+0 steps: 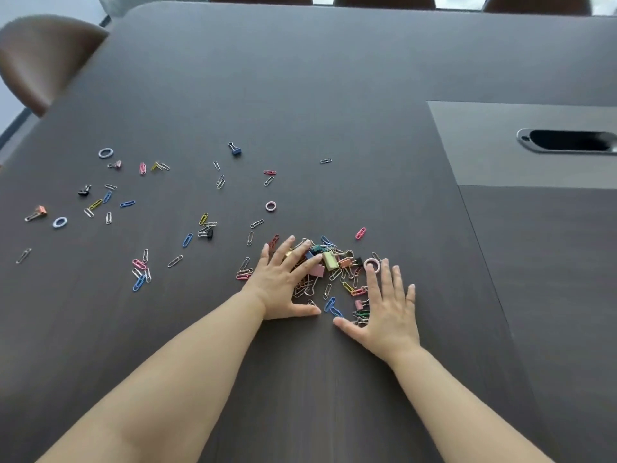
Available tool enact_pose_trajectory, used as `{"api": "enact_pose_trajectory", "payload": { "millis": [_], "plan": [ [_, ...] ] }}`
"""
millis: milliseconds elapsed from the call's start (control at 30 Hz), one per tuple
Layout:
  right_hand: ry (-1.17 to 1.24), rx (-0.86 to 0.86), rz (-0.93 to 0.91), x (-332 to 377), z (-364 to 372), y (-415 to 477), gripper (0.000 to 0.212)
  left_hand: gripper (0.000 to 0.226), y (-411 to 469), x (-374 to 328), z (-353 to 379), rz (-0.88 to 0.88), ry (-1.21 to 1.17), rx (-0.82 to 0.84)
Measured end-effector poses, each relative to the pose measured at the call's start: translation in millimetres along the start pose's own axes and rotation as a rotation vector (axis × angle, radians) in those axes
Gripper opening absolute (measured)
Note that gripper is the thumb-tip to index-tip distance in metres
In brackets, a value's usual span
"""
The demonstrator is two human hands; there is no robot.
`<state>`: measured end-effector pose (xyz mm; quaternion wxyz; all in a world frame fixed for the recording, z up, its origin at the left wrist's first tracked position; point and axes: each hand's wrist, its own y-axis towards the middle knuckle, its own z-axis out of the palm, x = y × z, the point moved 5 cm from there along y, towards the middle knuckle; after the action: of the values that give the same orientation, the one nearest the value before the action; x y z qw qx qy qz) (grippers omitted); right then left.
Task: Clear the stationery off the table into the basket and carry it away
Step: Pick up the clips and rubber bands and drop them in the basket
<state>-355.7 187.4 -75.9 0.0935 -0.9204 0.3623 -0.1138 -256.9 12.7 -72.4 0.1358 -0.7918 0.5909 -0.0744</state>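
A heap of coloured paper clips and binder clips [334, 269] lies on the dark table [300, 95] near its middle. My left hand [287, 282] lies flat with straight fingers on the heap's left side. My right hand [387, 305] lies flat with spread fingers on the heap's right side, its fingertips by a pink ring [372, 263]. More clips are scattered to the left, among them a blue binder clip [235, 149], a black binder clip [84, 191] and a pale blue ring [105, 153]. No basket is in view.
A grey panel with an oval cable slot [567, 141] is set into the table at the right. A brown chair back [43, 58] stands at the table's far left corner, and more chair backs [384, 0] line the far edge.
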Motion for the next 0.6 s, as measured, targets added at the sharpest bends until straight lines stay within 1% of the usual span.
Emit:
{"api": "enact_pose_trajectory", "payload": {
  "millis": [67, 167, 300, 400, 500, 567, 600],
  "plan": [
    [-0.007, -0.007, -0.001, 3.1, -4.5, 17.4, 0.110, 0.100, -0.3, 7.2, -2.1, -0.081, 0.002, -0.035],
    [-0.006, -0.005, -0.021, 4.9, -14.2, 48.5, 0.106, 0.100, 4.8, 14.9, -11.1, -0.166, -0.018, -0.136],
    [-0.048, 0.000, -0.117, 13.1, -22.4, 81.3, 0.095, 0.086, 15.8, 24.1, -10.6, -0.192, -0.138, -0.234],
    [-0.034, -0.015, -0.232, 22.9, -22.6, 90.0, 0.079, 0.064, 16.0, 25.4, -6.6, -0.153, -0.090, -0.409],
    [0.043, -0.174, -0.321, 26.6, -24.8, 87.8, 0.060, 0.051, 13.7, 26.8, -6.9, -0.098, -0.111, -0.596],
    [0.095, -0.273, -0.340, 27.3, -23.4, 85.0, 0.052, 0.051, 10.2, 25.2, -8.7, -0.067, -0.112, -0.683],
    [0.121, -0.294, -0.338, 28.5, -22.1, 84.0, 0.049, 0.053, 8.8, 24.6, -9.4, -0.054, -0.104, -0.714]
  ]
}}
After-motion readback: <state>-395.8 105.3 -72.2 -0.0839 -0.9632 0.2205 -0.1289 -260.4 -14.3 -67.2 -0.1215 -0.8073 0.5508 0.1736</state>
